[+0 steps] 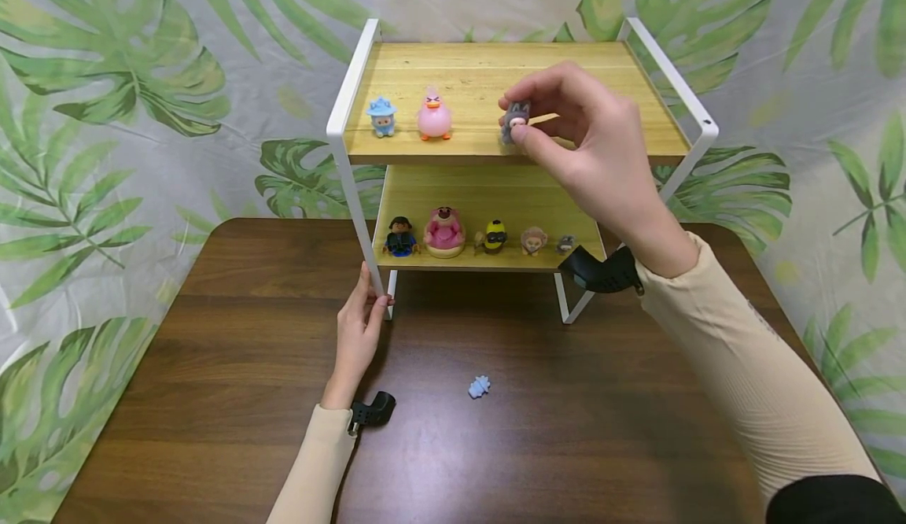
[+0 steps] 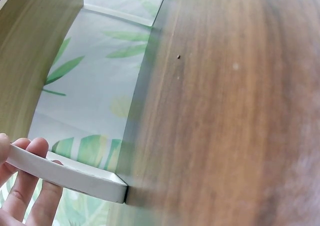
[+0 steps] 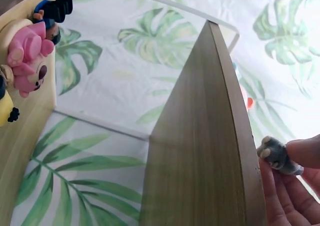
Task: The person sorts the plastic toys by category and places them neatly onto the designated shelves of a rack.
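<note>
Between thumb and fingers my right hand (image 1: pixel 594 138) pinches a small grey eared figurine (image 1: pixel 517 117), held at the front of the shelf's upper board (image 1: pixel 467 68). In the right wrist view the same grey figurine (image 3: pixel 278 155) shows beside the board's edge. My left hand (image 1: pixel 359 331) holds the white front leg (image 1: pixel 361 225) of the shelf, low on its left side; the left wrist view shows fingers around the white frame (image 2: pixel 75 178). To the left on the upper board stand a blue-hatted figurine (image 1: pixel 382 117) and a pink duck figurine (image 1: pixel 434 117).
On the lower board (image 1: pixel 481 193) stand a dark-clothed figurine (image 1: pixel 401 237), a pink bear (image 1: pixel 444 233), a yellow figurine (image 1: pixel 495 237), a brown furry one (image 1: pixel 534 241) and a small grey one (image 1: pixel 565 244). A light blue figurine (image 1: pixel 479 386) lies on the brown table (image 1: pixel 538 445).
</note>
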`<state>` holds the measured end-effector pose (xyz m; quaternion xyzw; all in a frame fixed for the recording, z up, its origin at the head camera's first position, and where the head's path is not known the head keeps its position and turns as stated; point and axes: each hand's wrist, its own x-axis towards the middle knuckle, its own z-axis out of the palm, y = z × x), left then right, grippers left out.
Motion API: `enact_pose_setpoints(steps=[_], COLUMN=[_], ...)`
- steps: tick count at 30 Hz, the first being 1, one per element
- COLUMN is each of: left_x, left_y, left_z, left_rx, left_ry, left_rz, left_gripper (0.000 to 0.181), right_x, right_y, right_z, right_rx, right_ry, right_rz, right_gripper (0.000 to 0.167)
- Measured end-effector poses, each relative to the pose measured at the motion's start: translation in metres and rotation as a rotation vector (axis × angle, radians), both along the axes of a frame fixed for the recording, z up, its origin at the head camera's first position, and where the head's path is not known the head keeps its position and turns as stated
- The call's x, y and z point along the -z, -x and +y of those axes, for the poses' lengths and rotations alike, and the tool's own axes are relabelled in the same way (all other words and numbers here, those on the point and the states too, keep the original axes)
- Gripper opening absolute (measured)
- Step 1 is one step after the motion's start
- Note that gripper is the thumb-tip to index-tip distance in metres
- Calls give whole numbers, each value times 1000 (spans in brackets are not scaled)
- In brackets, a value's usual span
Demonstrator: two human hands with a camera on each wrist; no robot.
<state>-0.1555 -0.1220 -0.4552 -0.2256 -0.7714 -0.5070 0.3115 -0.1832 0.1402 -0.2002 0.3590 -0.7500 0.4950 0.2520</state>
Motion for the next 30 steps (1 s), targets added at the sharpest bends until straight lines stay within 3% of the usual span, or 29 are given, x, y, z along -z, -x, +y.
enact_pose_setpoints(steps=[3, 10, 30], left_x=[0, 0, 2], left_y=[0, -1, 0], left_z=[0, 0, -1], left_rx=[-3, 2, -6], left_ry=[2, -1, -2], left_rz=[-5, -2, 3], left_gripper=[93, 91, 92], right_x=[-1, -7, -9], right_y=[3, 3, 10], right_z=[-1, -5, -12], right_rx=[-1, 68, 119], right_ry=[-6, -28, -87], right_rz=[8, -111, -172], right_gripper=[19, 20, 20])
